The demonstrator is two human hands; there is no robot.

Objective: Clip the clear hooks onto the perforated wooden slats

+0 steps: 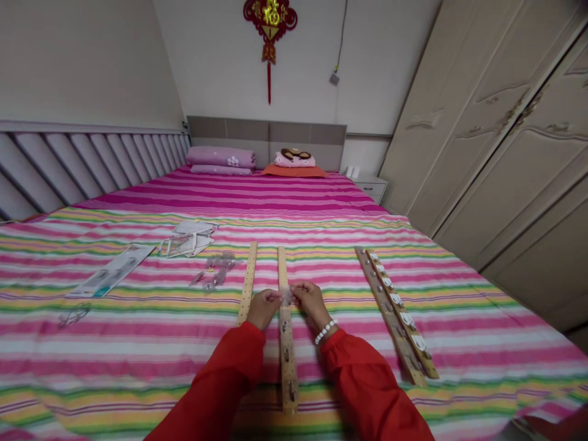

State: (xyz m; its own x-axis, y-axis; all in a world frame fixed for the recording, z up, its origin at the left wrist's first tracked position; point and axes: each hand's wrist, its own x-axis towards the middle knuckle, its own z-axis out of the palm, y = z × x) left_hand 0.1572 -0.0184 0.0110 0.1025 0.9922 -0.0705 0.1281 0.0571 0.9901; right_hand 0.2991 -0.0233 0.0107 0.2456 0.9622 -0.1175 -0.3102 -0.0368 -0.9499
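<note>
A wooden strip (288, 361) lies lengthwise in front of me, with several small metal hooks on clear backings along its near part. Over its middle, a small clear hook piece (285, 296) sits between my two hands. From the left side, my left hand (263, 308) pinches at its edge with thumb and forefinger. My right hand (311, 301), with a white bead bracelet (326, 331) at the wrist, pinches the opposite edge. The fine details of the piece are blurred. Just left of my left hand lies a bare wooden strip (248, 278) with rows of holes.
To the right lie a strip with clear hooks (390, 312) and one with white hooks (405, 317). Clear plastic packets (215, 269), opened packaging (190, 239), a hook card (113, 272) and loose wire-like pieces (74, 314) lie leftward on the striped bedspread (184, 367).
</note>
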